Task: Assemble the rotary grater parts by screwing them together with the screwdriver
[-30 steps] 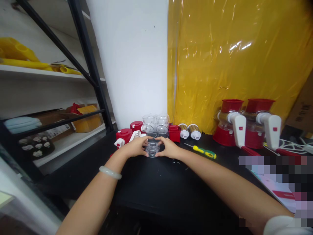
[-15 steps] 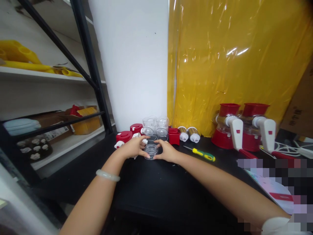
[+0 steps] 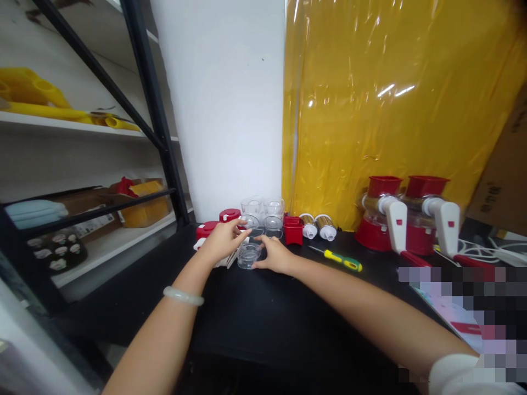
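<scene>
A clear round plastic part (image 3: 248,258) sits on the black tabletop in front of me. My right hand (image 3: 276,254) curves around its right side, thumb low at the front and fingers behind. Just above its left edge is my left hand (image 3: 224,240), thumb and fingers apart. Under and beside that hand lies a white piece (image 3: 231,260), mostly hidden. Behind the hands stand clear plastic housings (image 3: 273,208) and red plastic bases (image 3: 229,214).
Right of the hands are a red hopper (image 3: 293,230), two grater drums (image 3: 326,227) and a yellow-green screwdriver (image 3: 343,260). Two assembled rotary graters (image 3: 375,222) with white cranks stand farther right. A black-framed shelf (image 3: 158,137) rises at the left.
My left hand has risen off the clear part and its thumb has come up. The clear part has shifted slightly left, with my right hand still around it.
</scene>
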`<state>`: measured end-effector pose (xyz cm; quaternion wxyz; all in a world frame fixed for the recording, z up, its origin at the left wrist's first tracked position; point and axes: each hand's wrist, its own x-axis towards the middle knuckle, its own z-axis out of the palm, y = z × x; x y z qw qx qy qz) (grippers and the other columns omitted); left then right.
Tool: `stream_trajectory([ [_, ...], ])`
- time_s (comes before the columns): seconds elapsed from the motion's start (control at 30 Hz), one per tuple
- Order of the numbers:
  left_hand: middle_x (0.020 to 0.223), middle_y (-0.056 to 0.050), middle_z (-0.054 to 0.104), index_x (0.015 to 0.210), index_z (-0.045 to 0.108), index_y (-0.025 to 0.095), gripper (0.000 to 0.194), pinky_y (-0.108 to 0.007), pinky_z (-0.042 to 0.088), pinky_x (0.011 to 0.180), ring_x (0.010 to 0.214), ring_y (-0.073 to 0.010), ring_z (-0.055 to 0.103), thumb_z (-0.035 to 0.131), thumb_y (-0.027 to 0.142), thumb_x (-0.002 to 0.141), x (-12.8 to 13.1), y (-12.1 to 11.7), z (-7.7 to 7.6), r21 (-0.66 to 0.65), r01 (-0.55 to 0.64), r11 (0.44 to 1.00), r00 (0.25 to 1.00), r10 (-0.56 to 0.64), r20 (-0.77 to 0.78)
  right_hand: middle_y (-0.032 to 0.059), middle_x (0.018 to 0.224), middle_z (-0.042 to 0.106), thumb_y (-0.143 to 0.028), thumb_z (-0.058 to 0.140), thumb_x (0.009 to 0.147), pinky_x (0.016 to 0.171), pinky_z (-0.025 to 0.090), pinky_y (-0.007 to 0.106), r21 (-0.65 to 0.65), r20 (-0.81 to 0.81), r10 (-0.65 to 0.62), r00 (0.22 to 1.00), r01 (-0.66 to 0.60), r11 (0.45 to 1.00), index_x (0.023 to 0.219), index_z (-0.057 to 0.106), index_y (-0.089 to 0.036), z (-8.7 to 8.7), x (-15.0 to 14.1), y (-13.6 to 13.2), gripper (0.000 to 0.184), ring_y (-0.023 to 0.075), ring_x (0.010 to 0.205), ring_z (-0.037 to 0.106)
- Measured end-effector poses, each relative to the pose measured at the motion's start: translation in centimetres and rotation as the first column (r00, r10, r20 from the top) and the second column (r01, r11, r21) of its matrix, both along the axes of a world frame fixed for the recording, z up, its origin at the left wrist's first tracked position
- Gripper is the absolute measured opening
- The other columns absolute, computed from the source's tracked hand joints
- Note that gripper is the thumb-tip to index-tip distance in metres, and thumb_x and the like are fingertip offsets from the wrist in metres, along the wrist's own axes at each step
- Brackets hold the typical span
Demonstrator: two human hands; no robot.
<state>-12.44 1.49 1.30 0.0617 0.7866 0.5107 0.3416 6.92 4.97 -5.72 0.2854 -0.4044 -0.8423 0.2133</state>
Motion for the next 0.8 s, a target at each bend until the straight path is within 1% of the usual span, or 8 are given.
stream_trajectory([
  [0.17, 0.085, -0.009, 0.075, 0.116, 0.065, 0.015, 0.049, -0.033, 0.053, 0.071, 0.079, -0.0251, 0.072, 0.054, 0.053, 0.086, 0.1, -0.2, 0.1, 0.0, -0.005, 1.0, 1.0, 0.005, -0.021, 0.0137, 0.115, 0.063, -0.045, 0.086, 0.057, 0.097, 0.041, 0.044, 0.028, 0.057, 0.056, 0.997, -0.058, 0.998, 0.139, 0.044, -0.016, 1.2, 1.6, -1.1, 0.097, 0.0298, 0.118, 0.047],
  [0.23, 0.084, -0.009, 0.075, 0.116, 0.065, 0.015, 0.05, -0.033, 0.053, 0.071, 0.079, -0.0254, 0.072, 0.053, 0.054, 0.087, 0.2, -0.2, 0.2, -0.004, -0.002, 1.0, 1.0, 0.002, -0.019, 0.0162, 0.122, 0.059, -0.044, 0.082, 0.064, 0.098, 0.041, 0.044, 0.103, 0.115, 0.08, 0.99, -0.092, 0.99, 0.138, 0.045, -0.015, 2.4, 3.4, -1.9, 0.088, 0.03, 0.118, 0.047],
  [0.33, 0.083, -0.008, 0.075, 0.117, 0.064, 0.015, 0.051, -0.033, 0.053, 0.07, 0.078, -0.0251, 0.072, 0.052, 0.055, 0.087, 0.2, -0.1, 0.2, 0.002, 0.015, 1.0, 1.0, -0.015, -0.016, 0.0154, 0.122, 0.058, -0.045, 0.07, 0.076, 0.1, 0.04, 0.046, 0.281, 0.153, -0.012, 0.988, -0.032, 0.959, 0.133, 0.051, -0.017, 4.6, 7.6, -2.6, 0.066, 0.0302, 0.118, 0.046],
  [0.43, 0.083, -0.007, 0.075, 0.117, 0.063, 0.016, 0.051, -0.033, 0.054, 0.073, 0.079, -0.025, 0.072, 0.052, 0.056, 0.087, 0.2, 0.2, 0.0, 0.013, 0.028, 1.0, 0.999, -0.028, -0.015, 0.0147, 0.118, 0.056, -0.043, 0.061, 0.083, 0.102, 0.037, 0.051, 0.477, 0.121, -0.237, 0.964, 0.153, 0.865, 0.127, 0.055, -0.02, 7.2, 13.2, -2.4, 0.05, 0.0315, 0.117, 0.046],
  [0.53, 0.085, -0.006, 0.075, 0.117, 0.063, 0.017, 0.052, -0.033, 0.054, 0.074, 0.082, -0.0247, 0.072, 0.053, 0.058, 0.086, 0.3, 0.4, -0.1, 0.008, 0.063, 0.998, 0.998, -0.063, 0.009, 0.0174, 0.124, 0.048, -0.042, 0.057, 0.084, 0.103, 0.034, 0.056, 0.617, -0.064, -0.524, 0.849, 0.446, 0.648, 0.124, 0.056, -0.02, 9.6, 19.4, -1.6, 0.046, 0.0356, 0.123, 0.04],
  [0.63, 0.084, -0.006, 0.075, 0.117, 0.063, 0.018, 0.053, -0.033, 0.055, 0.073, 0.083, -0.0252, 0.073, 0.052, 0.059, 0.085, 0.5, 0.3, 0.0, 0.0, 0.057, 0.998, 0.998, -0.057, 0.03, 0.0204, 0.131, 0.042, -0.04, 0.059, 0.08, 0.104, 0.03, 0.06, 0.616, -0.238, -0.674, 0.699, 0.645, 0.452, 0.13, 0.05, -0.018, 11.3, 25.3, -0.3, 0.055, 0.0391, 0.129, 0.035],
  [0.7, 0.085, -0.006, 0.075, 0.116, 0.063, 0.018, 0.053, -0.033, 0.055, 0.073, 0.083, -0.0258, 0.073, 0.052, 0.059, 0.085, 0.7, 0.2, 0.1, -0.01, 0.059, 0.998, 0.997, -0.058, 0.042, 0.0221, 0.136, 0.037, -0.04, 0.065, 0.074, 0.104, 0.029, 0.06, 0.54, -0.311, -0.72, 0.62, 0.739, 0.403, 0.135, 0.045, -0.017, 12.1, 28.7, 0.6, 0.068, 0.0407, 0.133, 0.032],
  [0.8, 0.087, -0.007, 0.076, 0.114, 0.063, 0.018, 0.053, -0.034, 0.056, 0.076, 0.086, -0.0265, 0.073, 0.053, 0.061, 0.084, 1.0, 0.2, 0.0, -0.052, 0.081, 0.995, 0.994, -0.077, 0.078, 0.0228, 0.14, 0.037, -0.04, 0.075, 0.062, 0.108, 0.03, 0.056, 0.339, -0.351, -0.748, 0.564, 0.821, 0.46, 0.142, 0.037, -0.016, 12.8, 32.4, 2.4, 0.091, 0.0392, 0.133, 0.036],
])
